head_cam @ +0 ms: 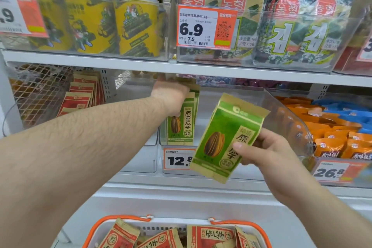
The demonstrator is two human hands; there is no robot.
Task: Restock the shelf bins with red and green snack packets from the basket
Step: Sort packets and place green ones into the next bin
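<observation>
While the left hand (171, 96) grips upright green paper packets (182, 125) in the clear plastic bin (291, 119), the right hand (259, 149) pinches another green packet (225, 139); loosening could topple the row.

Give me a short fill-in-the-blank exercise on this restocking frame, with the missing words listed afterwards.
1. The right hand holds a packet whose colour is ____.
2. The left hand reaches into a clear bin and rests on upright packets of the colour ____.
3. The packets in the basket below are ____.
4. The price tag under that bin begins with ____.

Missing words: green; green; red; 12
</observation>
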